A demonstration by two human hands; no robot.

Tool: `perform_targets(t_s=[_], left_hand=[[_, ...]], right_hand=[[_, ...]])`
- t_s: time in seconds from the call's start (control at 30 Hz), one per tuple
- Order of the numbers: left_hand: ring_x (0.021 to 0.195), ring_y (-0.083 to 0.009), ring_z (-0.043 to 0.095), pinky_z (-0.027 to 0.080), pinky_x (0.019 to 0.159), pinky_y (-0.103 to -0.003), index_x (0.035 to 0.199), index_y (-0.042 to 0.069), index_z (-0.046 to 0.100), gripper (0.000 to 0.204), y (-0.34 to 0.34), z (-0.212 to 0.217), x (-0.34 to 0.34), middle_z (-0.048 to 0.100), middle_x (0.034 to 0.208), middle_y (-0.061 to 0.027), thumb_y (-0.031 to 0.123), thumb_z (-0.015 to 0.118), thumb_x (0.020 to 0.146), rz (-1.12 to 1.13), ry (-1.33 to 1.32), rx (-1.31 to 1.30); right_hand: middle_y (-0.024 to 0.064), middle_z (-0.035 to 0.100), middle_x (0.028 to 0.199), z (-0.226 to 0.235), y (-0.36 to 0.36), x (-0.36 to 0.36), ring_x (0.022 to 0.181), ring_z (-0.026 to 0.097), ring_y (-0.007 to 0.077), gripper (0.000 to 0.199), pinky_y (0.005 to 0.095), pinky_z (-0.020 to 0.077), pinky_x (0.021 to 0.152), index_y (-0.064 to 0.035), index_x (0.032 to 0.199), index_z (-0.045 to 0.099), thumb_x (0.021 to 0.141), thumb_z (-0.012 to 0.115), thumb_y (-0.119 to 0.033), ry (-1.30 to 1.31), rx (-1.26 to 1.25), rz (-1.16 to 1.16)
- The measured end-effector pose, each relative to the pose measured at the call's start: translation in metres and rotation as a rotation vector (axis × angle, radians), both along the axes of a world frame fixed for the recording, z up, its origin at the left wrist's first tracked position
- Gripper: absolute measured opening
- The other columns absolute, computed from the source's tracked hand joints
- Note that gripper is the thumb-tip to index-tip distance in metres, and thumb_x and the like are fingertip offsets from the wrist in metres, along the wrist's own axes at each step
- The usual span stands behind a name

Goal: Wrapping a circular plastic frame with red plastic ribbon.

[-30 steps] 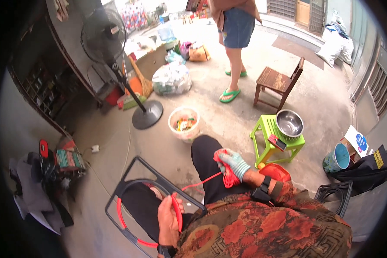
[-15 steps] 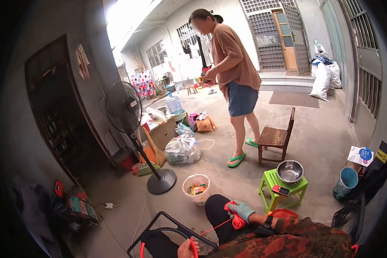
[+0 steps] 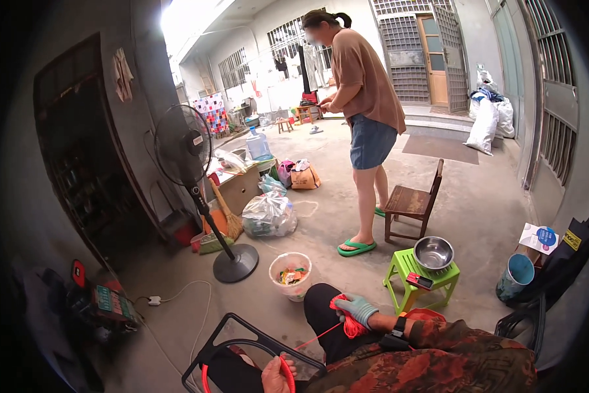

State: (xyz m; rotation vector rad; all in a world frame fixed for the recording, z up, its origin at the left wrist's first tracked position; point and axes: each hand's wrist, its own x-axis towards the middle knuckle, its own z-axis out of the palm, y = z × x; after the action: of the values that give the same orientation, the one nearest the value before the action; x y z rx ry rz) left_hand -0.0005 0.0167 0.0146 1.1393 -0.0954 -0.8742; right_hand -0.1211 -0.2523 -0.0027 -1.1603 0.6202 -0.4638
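My right hand [image 3: 358, 309], in a light grey-green glove, is closed on a bundle of orange-red cord [image 3: 354, 327] above my right thigh. From it a taut strand runs down left to a black tubular frame [image 3: 265, 336] lying across my lap. My bare left hand [image 3: 276, 376] is closed round a curved, orange-red part of that frame at the lower edge. Its fingertips are partly hidden. The frame's other side also has an orange-red section [image 3: 206, 378].
A bucket of colourful bits [image 3: 291, 275] stands before my knees, a standing fan [image 3: 235, 263] beyond it. Right is a green stool [image 3: 405, 270] with a steel bowl [image 3: 434, 253] and a red-black phone-like device [image 3: 419, 281]. Behind are a wooden chair [image 3: 409, 200] and a standing person [image 3: 368, 85].
The view has shifted slightly, so most things sit a little farther left. The standing person's posture and feet have moved. Both my hands keep their holds, with the cord still taut.
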Motion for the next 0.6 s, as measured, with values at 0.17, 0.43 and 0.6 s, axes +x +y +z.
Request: perform_targets(t_s=[0.17, 0.43, 0.6], left_hand=[[0.058, -0.0138, 0.056, 0.047, 0.053, -0.025, 0.086, 0.006, 0.06, 0.024, 0.004, -0.005, 0.001, 0.061, 0.071, -0.004, 0.029, 0.056, 0.089, -0.025, 0.002, -0.046], [0.058, -0.0199, 0.059, 0.049, 0.054, -0.031, 0.1, 0.0, 0.058, 0.026, -0.002, -0.024, 0.013, 0.063, 0.074, -0.0114, 0.023, 0.052, 0.09, 0.04, 0.143, -0.076], [0.058, -0.0199, 0.059, 0.049, 0.053, -0.031, 0.1, 0.0, 0.058, 0.027, -0.006, -0.028, 0.016, 0.063, 0.074, -0.0113, 0.024, 0.052, 0.09, 0.006, 0.148, -0.092]], right_hand=[[0.0054, 0.057, 0.069, 0.0, 0.003, -0.001, 0.055, 0.055, 0.0136, 0.024, 0.0254, 0.0465, 0.053, -0.004, 0.094, 0.054, 0.087, 0.057, -0.027, -0.007, -0.014, 0.006], [0.0051, 0.056, 0.068, -0.005, 0.0, -0.001, 0.054, 0.055, 0.0138, 0.023, 0.0259, 0.0465, 0.052, -0.0042, 0.093, 0.054, 0.087, 0.058, -0.026, 0.013, -0.013, -0.011], [0.0056, 0.057, 0.069, -0.004, -0.004, -0.004, 0.055, 0.056, 0.0141, 0.023, 0.026, 0.0467, 0.051, -0.0043, 0.094, 0.054, 0.086, 0.059, -0.025, 0.003, 0.019, -0.01]])
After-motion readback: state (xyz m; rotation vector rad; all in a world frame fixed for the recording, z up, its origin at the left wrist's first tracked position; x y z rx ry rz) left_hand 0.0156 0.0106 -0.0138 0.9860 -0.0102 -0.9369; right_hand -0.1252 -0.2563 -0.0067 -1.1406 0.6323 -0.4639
